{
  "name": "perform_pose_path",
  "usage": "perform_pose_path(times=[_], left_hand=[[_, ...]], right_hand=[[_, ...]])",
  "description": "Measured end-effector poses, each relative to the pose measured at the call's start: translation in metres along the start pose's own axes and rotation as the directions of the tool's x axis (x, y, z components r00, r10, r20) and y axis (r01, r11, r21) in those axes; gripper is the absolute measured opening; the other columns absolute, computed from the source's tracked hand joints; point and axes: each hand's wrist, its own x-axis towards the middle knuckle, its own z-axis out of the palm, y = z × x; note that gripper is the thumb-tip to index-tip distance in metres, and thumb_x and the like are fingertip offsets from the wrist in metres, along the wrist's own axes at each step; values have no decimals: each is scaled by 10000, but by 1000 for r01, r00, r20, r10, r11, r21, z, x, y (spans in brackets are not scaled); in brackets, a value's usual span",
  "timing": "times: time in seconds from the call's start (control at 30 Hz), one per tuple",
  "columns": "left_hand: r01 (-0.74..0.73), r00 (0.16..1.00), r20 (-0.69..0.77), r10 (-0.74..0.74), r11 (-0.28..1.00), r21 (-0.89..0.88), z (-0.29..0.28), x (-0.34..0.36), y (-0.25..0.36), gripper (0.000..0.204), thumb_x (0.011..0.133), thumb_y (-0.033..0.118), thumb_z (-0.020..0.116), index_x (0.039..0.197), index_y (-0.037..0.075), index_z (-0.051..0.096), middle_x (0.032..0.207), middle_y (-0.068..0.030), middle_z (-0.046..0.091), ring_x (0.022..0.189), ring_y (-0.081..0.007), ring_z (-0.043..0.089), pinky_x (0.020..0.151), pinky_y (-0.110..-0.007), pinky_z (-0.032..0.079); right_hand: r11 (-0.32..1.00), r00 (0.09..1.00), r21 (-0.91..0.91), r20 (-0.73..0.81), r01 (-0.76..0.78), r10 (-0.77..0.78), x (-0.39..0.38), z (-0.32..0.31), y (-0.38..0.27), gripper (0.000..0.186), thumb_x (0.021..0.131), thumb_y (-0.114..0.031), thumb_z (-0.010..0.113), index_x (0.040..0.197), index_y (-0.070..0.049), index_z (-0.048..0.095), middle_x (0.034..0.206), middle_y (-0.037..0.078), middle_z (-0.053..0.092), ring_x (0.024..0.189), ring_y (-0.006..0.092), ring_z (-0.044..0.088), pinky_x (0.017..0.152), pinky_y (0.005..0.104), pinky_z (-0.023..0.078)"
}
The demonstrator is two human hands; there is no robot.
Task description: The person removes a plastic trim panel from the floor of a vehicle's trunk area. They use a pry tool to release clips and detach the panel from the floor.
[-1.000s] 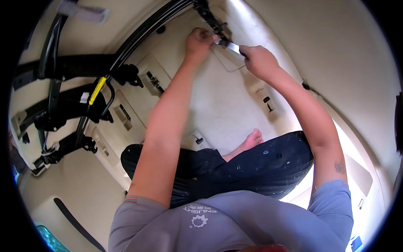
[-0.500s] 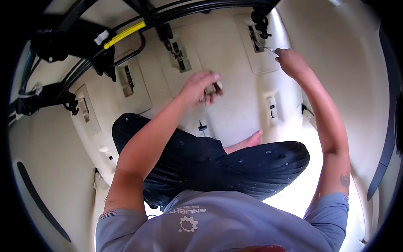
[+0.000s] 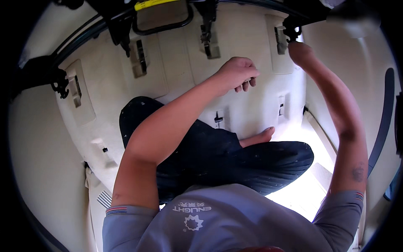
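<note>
Black metal up at the top right, and that's where the right hand [image 3: 300, 52] is: just under the notched bracket [image 3: 292, 30] that hangs from the dark rail [image 3: 252, 4], fingers turned away, so whether they grip anything can't be told. Beside it sits the recessed slot [image 3: 280, 40] in the cream panel [image 3: 245, 38]. Over to the left hand [image 3: 241, 75], out over the panel, fingers curled well in; a sliver of something may be tucked there, but it's too hidden to call.

How would that bracket handle? It looks stiff and solid, fixed to the rail, with no give expected; the thicker body near the rail seems the safer hold, as the notched end could nip a fingertip. The panel looks firm, perhaps smooth enough for fingers to slide.

And what's different from half a second ago? The slim shiny tool in the right hand has dropped out of sight, that hand sits closer under the bracket, the left hand's small object is mostly covered, and the rail shows higher in view.
</note>
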Motion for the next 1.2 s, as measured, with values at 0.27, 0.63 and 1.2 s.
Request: perform_pose_path(times=[0.27,0.63,1.2], left_hand=[[-55,996,-66,63,991,120,-4,3,-1,206,829,232,637,758,40,618,675,-61,637,533,-126,530,481,-290,417],[-1,997,-71,18,973,232,4,12,-12,499,913,518,609,806,37,687,681,-60,639,611,-147,569,586,-302,456],[-17,887,411,-212,873,487,1,-1,-29,215,899,279,625,845,73,653,623,9,474,489,-105,382,442,-290,311]], right_hand=[[1000,1000,8,24,-5,4,-5,1,-16,191,916,-88,499,871,-43,679,855,159,708,785,321,714,647,426,590],[-8,884,999,47,-49,466,-125,-69,-153,290,973,-243,547,1052,13,658,890,142,691,753,238,663,755,344,506],[731,904,625,-427,276,24,-186,-136,-157,495,764,-35,655,1234,-74,504,969,140,623,971,348,612,836,432,504]])
